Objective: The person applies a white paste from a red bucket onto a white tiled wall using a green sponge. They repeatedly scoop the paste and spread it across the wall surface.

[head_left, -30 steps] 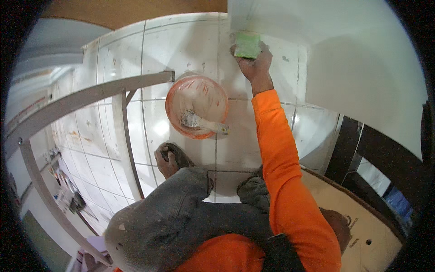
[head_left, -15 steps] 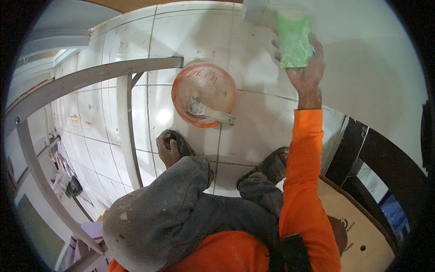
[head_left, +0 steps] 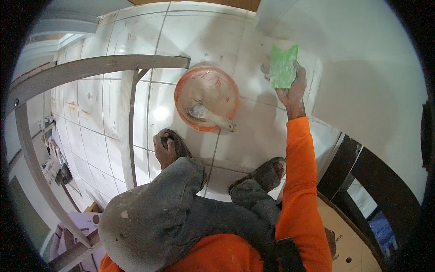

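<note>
White tiled floor, green pad in hand near the wall

Smudged tiles (head_left: pixel 260 122) run up to a pale wall (head_left: pixel 367 104) on the right. Near that wall, the right hand (head_left: pixel 292 93) has its fingers curled around the edges of a green pad (head_left: pixel 283 68), partly open to its width. Left of it, a bowl (head_left: pixel 178 97) holds a smeared hand tool (head_left: pixel 217 119), handle over the rim. The left hand is out of view; its fingers' state cannot be told.

Bright glare spots the floor tiles (head_left: pixel 161 113), soft shadow dims the white wall (head_left: pixel 358 86), and edges bend toward grainy black corners.
</note>
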Tool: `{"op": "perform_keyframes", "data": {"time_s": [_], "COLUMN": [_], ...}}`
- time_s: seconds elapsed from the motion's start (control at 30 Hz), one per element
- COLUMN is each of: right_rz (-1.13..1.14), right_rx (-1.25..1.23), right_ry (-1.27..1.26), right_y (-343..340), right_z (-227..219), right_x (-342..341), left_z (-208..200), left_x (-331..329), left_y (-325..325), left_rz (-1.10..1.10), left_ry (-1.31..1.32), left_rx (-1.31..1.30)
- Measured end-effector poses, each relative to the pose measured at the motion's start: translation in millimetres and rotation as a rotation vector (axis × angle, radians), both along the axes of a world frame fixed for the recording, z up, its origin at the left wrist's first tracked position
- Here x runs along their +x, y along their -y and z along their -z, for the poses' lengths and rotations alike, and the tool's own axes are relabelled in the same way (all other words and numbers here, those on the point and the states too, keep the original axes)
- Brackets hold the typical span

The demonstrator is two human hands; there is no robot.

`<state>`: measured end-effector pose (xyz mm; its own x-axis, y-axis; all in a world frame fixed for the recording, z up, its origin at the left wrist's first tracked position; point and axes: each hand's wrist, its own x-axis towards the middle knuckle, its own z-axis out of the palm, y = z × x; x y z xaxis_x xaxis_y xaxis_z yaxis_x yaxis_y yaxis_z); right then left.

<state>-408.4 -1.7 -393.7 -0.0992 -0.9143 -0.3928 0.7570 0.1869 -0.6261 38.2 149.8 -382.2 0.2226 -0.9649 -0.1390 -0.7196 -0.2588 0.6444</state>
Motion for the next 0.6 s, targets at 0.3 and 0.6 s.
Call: {"op": "perform_keyframes", "data": {"time_s": [0.3, 0.6], "right_rz": [-0.159, -0.044], "right_rx": [0.057, 0.150], "right_ry": [0.089, 0.019], "right_y": [-7.4, 35.4], "right_z": [11.0, 20.7], "right_x": [-5.0, -25.9], "left_z": [14.1, 11.7], "left_x": [0.4, 6.0], "left_y": [-3.3, -2.7], "left_rz": [-0.112, 0.020], "left_ry": [-0.103, -0.034], "left_rx": [0.058, -0.048]}}
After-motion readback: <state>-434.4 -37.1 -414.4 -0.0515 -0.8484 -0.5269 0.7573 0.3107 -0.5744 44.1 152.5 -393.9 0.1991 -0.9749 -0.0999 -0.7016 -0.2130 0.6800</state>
